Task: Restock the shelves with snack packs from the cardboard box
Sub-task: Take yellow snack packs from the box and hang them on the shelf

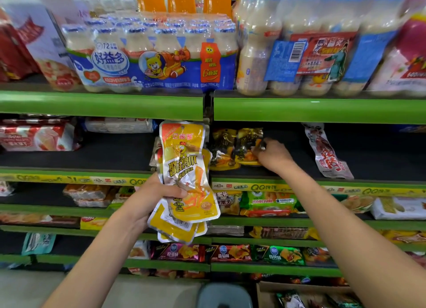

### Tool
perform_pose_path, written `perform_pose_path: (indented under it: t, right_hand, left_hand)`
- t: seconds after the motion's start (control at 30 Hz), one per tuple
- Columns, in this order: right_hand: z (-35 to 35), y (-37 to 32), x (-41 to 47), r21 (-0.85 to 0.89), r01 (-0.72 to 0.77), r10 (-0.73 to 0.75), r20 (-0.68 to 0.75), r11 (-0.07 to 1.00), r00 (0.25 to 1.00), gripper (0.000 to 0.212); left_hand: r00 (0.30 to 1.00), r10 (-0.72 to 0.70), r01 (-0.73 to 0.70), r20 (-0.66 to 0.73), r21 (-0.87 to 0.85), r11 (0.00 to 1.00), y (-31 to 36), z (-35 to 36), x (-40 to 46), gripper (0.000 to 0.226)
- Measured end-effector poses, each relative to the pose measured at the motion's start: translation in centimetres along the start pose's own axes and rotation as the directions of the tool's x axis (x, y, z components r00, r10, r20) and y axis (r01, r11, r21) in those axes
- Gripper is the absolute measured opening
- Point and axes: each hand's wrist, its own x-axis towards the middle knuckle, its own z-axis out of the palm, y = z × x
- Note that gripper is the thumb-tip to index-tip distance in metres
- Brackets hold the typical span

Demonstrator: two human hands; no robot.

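Observation:
My left hand (156,196) grips a fanned stack of yellow snack packs (185,174), held upright in front of the shelf divider. My right hand (273,155) reaches onto the dark second shelf (368,169) and pinches the edge of a black-and-gold snack pack (247,146), which stands beside another pack of the same kind (222,149). The cardboard box (304,294) sits at the bottom right on the floor, holding more packets.
The green-edged shelf above (101,104) carries multipacks of yoghurt drink bottles (152,61). A white-and-red packet (327,153) lies to the right of my right hand. Lower shelves hold chips and other snacks. A grey stool top (224,296) is below.

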Motion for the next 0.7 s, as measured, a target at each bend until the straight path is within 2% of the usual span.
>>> perform_pose_path:
  t: [0.07, 0.1, 0.2, 0.3, 0.37, 0.47, 0.7]
  right_hand:
    - [-0.2, 0.1, 0.0, -0.286, 0.010, -0.024, -0.045, 0.958, 0.999, 0.053]
    - [-0.2, 0.0, 0.1, -0.364, 0.019, -0.057, -0.093, 0.931, 0.994, 0.058]
    - [0.4, -1.2, 0.1, -0.389, 0.183, -0.272, -0.185, 0.903, 0.944, 0.058]
    - [1.7, -2.9, 0.6, -0.361, 0.384, -0.413, -0.004, 0.850, 0.911, 0.060]
    - [2.6, -3.4, 1.4, -0.346, 0.430, -0.406, 0.143, 0.834, 0.903, 0.064]
    - [3.5, -3.0, 2.5, -0.321, 0.416, -0.328, 0.294, 0.851, 0.898, 0.072]
    - [3.4, -1.0, 2.1, -0.332, 0.483, -0.354, 0.381, 0.810, 0.854, 0.087]
  left_hand:
    - [1.000, 0.014, -0.014, 0.010, -0.017, 1.000, -0.1, -0.2, -0.1, 0.053]
    - [1.000, 0.018, -0.018, 0.008, -0.020, 1.000, -0.2, -0.2, -0.1, 0.052]
    - [1.000, 0.017, -0.017, -0.005, -0.011, 1.000, -0.5, -0.3, 0.0, 0.050]
    - [1.000, 0.008, -0.008, -0.008, -0.003, 1.000, -0.5, -0.1, 0.1, 0.047]
    - [1.000, 0.015, -0.015, 0.007, -0.001, 1.000, -0.4, 0.1, 0.1, 0.044]
    - [1.000, 0.021, -0.021, -0.002, 0.013, 1.000, -0.1, 0.0, 0.4, 0.036]
    - [1.000, 0.029, -0.029, 0.009, 0.032, 0.999, -0.3, 0.0, 0.5, 0.041]
